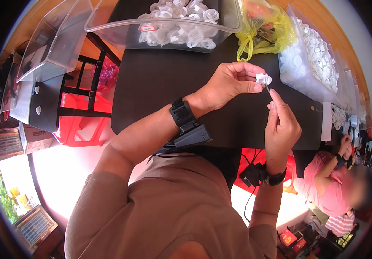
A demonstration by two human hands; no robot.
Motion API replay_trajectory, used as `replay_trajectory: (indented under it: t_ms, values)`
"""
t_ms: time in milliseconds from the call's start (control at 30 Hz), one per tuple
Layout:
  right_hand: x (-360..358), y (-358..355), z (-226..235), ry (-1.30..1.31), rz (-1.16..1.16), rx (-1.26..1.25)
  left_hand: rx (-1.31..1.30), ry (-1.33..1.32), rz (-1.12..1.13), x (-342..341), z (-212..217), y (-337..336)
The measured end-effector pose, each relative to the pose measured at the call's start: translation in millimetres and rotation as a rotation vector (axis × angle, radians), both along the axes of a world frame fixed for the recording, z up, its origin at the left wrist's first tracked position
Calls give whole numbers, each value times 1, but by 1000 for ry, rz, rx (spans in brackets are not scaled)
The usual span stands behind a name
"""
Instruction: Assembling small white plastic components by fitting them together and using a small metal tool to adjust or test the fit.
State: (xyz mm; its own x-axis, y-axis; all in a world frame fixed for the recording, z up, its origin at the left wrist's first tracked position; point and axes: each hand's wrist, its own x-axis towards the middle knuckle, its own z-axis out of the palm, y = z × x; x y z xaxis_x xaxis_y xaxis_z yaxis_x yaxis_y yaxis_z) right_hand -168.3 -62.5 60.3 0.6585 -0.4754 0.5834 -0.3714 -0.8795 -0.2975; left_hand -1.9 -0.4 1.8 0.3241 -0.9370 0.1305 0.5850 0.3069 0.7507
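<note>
Above the dark table my left hand point(233, 84) pinches a small white plastic part point(263, 79) with a rounded end between thumb and fingers. My right hand point(283, 121) is closed on a thin, dark, slender tool point(267, 88), whose far end meets the underside of the part. Most of the tool is hidden by my fingers, so its exact kind does not show.
A clear bin point(168, 26) of white ring-shaped parts stands at the table's far side. Beside it lies a yellow plastic bag point(266, 36). Another bin point(300, 71) of small white pieces is at right. A person in pink point(328, 181) works at lower right.
</note>
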Motion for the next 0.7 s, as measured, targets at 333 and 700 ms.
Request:
replay_trajectory:
  t_ms: [333, 700]
  values:
    - [1, -1, -2, -2, 7, 2, -19, 4, 7, -1, -1, 0]
    - [1, 2, -1, 0, 2, 8, -28, -17, 24, -1, 2, 0]
